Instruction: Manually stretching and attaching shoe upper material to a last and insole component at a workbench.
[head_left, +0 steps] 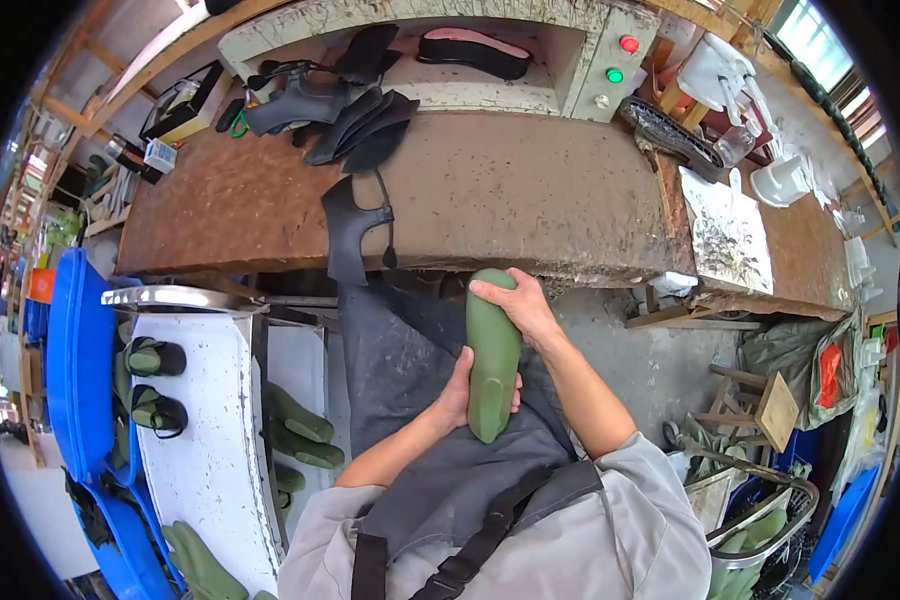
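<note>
Over my lap I hold a green shoe last [494, 345], long and smooth, its rounded end up by the bench edge. My right hand [522, 303] grips its upper end, thumb across the face. Lower down, my left hand [460, 390] wraps round the side, with fingertips showing at the far edge. On the bench just ahead, a black shoe upper [352, 228] with a thin strap lies over the front edge. More black uppers [365, 130] are heaped behind it, partly in front of the box's opening.
The brown workbench [540, 190] spans ahead, below a box with buttons [615, 75] and a pink-topped sole [473, 52] inside. Left stand a white rack [205, 430] with lasts and blue bins [82, 360]. Right are a stained sheet [727, 228], a wooden stool [775, 410] and a basket [770, 540].
</note>
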Demonstrator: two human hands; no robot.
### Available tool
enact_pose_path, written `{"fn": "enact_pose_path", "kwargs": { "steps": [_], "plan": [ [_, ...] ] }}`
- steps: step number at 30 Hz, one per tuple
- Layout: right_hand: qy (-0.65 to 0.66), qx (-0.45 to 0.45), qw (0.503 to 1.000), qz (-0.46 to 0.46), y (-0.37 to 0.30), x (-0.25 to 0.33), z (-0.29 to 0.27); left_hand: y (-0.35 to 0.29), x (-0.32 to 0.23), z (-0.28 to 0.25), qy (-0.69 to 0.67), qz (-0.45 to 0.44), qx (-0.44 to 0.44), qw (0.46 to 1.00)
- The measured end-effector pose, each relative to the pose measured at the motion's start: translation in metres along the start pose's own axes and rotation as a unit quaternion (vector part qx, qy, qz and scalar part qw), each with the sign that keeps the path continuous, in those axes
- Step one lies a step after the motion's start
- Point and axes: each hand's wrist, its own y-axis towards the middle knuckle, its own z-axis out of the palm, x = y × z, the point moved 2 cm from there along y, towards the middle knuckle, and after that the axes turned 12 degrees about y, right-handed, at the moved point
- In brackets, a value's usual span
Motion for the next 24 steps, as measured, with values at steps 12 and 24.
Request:
{"fn": "enact_pose_path", "kwargs": {
  "steps": [12, 24],
  "plan": [
    [-0.048, 0.052, 0.997, 0.032, 0.026, -0.022, -0.029, -0.007, -0.117, 0.003, 0.397, -0.169, -0.234, 0.871],
    [-0.334, 0.040, 0.914, -0.228, -0.024, 0.076, -0.015, 0.021, -0.256, -0.045, 0.868, 0.026, -0.307, 0.389]
  ]
}}
